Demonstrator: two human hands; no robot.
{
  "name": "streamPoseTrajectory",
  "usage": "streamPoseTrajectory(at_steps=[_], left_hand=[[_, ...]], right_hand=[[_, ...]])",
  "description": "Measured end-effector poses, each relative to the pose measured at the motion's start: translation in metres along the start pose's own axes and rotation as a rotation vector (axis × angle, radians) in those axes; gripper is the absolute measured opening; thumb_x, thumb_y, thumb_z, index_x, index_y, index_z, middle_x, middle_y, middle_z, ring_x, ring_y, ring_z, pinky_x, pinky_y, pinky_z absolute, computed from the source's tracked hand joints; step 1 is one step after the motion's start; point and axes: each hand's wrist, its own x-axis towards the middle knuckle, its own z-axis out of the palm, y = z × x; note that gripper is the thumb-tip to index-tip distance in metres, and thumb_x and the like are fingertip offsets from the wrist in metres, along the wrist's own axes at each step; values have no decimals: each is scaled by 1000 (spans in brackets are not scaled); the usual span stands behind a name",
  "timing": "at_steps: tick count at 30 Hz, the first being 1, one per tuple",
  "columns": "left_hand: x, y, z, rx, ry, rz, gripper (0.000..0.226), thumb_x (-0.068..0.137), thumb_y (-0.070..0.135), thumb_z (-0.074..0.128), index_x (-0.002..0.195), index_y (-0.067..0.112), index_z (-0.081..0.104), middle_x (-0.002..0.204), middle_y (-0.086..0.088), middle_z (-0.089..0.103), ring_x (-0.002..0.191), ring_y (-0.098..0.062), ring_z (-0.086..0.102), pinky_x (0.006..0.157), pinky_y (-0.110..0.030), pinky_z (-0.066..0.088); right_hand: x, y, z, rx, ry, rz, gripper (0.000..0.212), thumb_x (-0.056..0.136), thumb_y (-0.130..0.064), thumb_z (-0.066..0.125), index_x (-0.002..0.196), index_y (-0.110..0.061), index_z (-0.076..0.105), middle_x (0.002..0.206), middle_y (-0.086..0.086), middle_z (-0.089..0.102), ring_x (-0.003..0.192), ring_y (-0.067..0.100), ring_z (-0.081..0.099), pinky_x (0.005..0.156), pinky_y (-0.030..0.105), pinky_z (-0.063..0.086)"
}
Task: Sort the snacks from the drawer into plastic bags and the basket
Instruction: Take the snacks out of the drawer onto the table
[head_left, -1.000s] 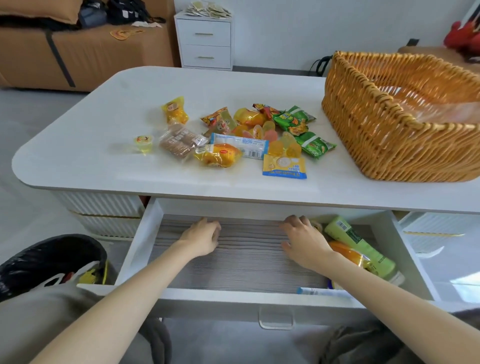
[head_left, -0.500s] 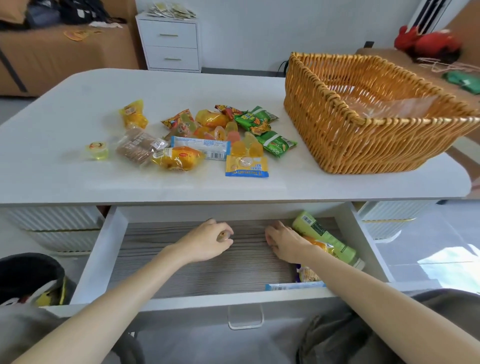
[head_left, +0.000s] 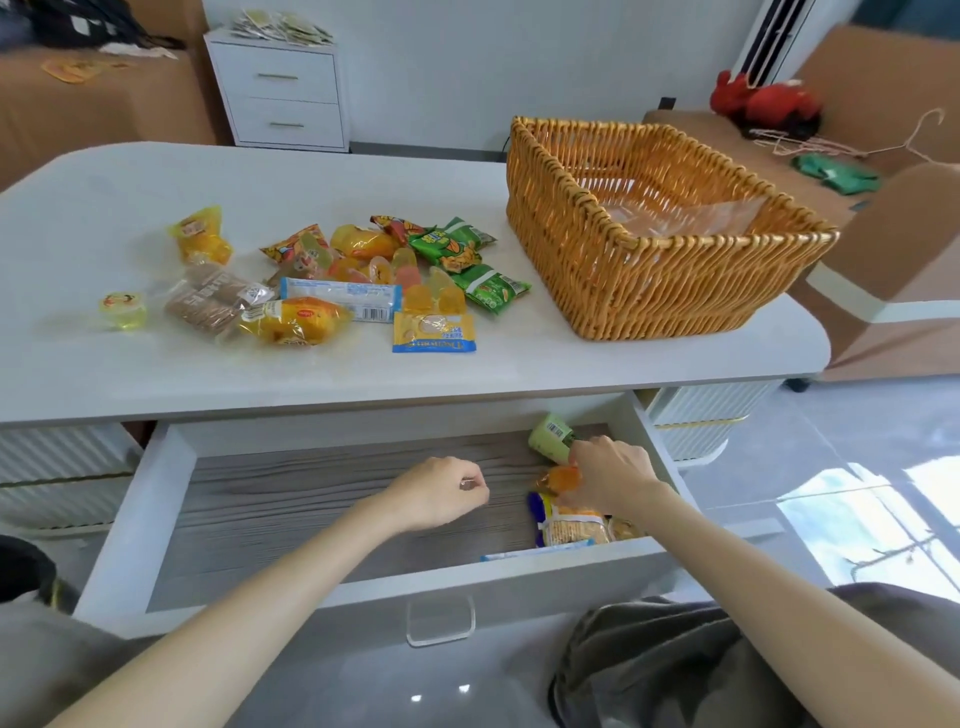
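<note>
The open drawer (head_left: 291, 504) shows a bare wood-grain bottom on its left. At its right end lie a green tube (head_left: 549, 439), an orange packet (head_left: 557, 478), a cracker pack (head_left: 574, 529) and a blue-and-white bar (head_left: 535, 554). My right hand (head_left: 613, 478) pinches the orange packet. My left hand (head_left: 439, 493) hovers over the drawer's middle, fingers curled round something small that barely shows. A heap of snacks (head_left: 358, 280) lies on the white table (head_left: 156, 374). The wicker basket (head_left: 670, 296) at the table's right holds clear plastic bags (head_left: 680, 218).
A single jelly cup (head_left: 123, 310) sits apart at the heap's left. A white two-drawer cabinet (head_left: 283, 98) stands against the far wall. Brown sofas flank the table. My knees are under the drawer front, whose clear handle (head_left: 440, 621) faces me.
My right hand moved right from the drawer's middle onto the orange packet. My left hand drifted right and curled tighter. The view shifted, bringing the basket fully into sight.
</note>
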Motion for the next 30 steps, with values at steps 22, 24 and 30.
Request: streamPoseTrajectory(at_steps=[22, 24, 30], left_hand=[[55, 22, 34, 415, -376, 91, 28, 89, 37, 57, 98, 14, 71, 91, -6, 69, 73, -23, 55, 60, -27, 40], [48, 17, 21, 425, -347, 109, 24, 89, 39, 55, 84, 20, 69, 75, 3, 63, 71, -17, 49, 63, -28, 40], [1, 26, -60, 440, -294, 114, 24, 90, 40, 57, 85, 19, 67, 66, 9, 54, 70, -14, 49, 64, -26, 41]], right_hand=[[27, 8, -14, 37, 8, -5, 30, 80, -39, 60, 95, -15, 67, 83, 1, 60, 72, 23, 54, 60, 27, 41], [25, 10, -26, 91, -39, -20, 34, 76, -42, 63, 97, -18, 72, 85, 0, 66, 76, 22, 60, 59, 26, 45], [2, 12, -88, 231, -133, -135, 40, 79, -53, 66, 107, -26, 72, 88, -6, 68, 81, 11, 61, 71, 26, 49]])
